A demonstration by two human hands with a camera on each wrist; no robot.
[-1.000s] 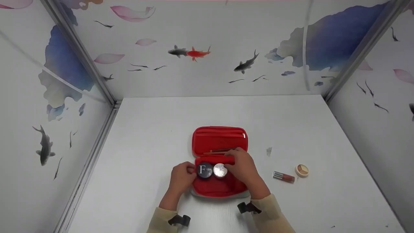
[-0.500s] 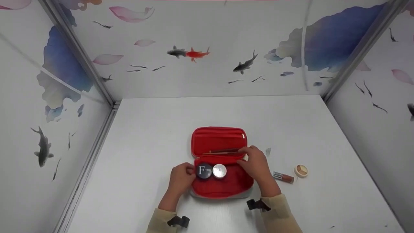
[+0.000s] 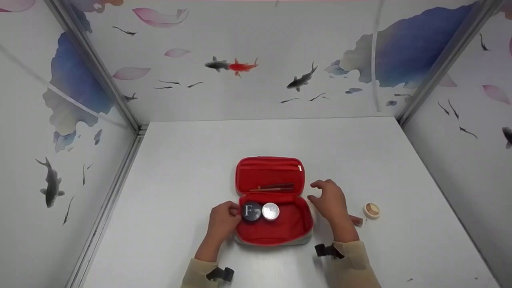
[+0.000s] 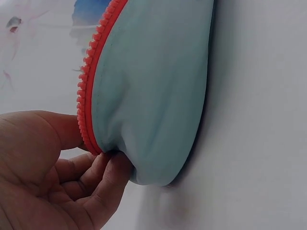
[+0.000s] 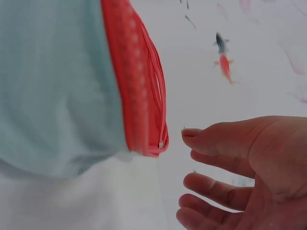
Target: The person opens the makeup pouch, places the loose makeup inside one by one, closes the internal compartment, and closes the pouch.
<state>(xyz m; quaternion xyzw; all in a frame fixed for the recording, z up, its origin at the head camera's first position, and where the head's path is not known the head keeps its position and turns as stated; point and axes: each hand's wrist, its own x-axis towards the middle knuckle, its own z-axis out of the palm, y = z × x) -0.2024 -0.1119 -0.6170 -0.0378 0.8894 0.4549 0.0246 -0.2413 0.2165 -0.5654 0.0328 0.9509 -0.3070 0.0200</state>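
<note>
A zippered cosmetic bag (image 3: 276, 234) lies unfolded on the white table, red inside and pale blue-green outside (image 4: 153, 91). My left hand (image 3: 224, 220) pinches its left side by the red zipper edge, thumb inside and fingers against the outer fabric. In the bag's near half sit a round dark case (image 3: 251, 211) marked with an F and, beside it, a round silvery case (image 3: 271, 211). Thin brushes (image 3: 276, 187) lie along the lid pocket. Off the bag's right side, my right hand (image 3: 331, 200) holds nothing, its thumb and fingers spread apart.
Right of the bag, a lip gloss tube (image 3: 356, 220) lies partly hidden behind my right hand. A round tri-colour concealer pot (image 3: 372, 211) rests just beyond it. Printed panels (image 3: 248, 96) enclose the table at the back and sides.
My right hand has moved right, from over the silvery case to outside the bag, now covering part of the lip gloss tube. My left hand keeps its pinch on the bag's edge.
</note>
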